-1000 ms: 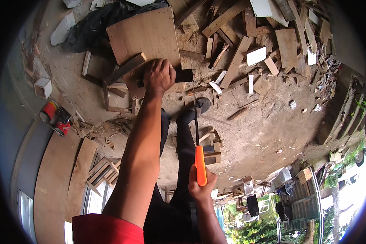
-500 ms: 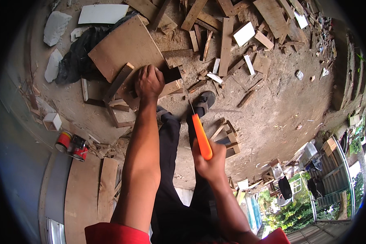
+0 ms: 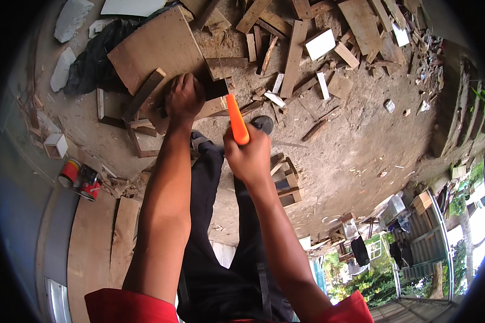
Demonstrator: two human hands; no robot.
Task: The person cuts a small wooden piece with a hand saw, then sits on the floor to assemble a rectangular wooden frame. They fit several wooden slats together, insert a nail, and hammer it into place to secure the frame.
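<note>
Sawing looks to be the step in hand, and I judge that the stroke is near its far end, since the orange saw handle (image 3: 237,123) is just beside the right end of the dark wood piece (image 3: 216,90). This pc. sticks out to the right of the L hand (image 3: 185,101), near the lower edge of the plywood board (image 3: 155,51). The L hand has fingers curled over the pc. and seems to press it down; the R hand (image 3: 249,153) is clamped round the handle. The blade (very thin from this angle) is hardly visible, so depth of cut I cannot tell.

Next move prob. calls for a straight pull toward the body, w/ the L hand firm and away from the cut line. Re: room, the right shoe (image 3: 262,124) is near the handle, and the small wooden frame (image 3: 288,185) is near the R forearm, so the pull must pass w/ care. To the right, the brown ground (image 3: 361,167) gives more space. Beyond lie many wood scraps (image 3: 291,59).
</note>
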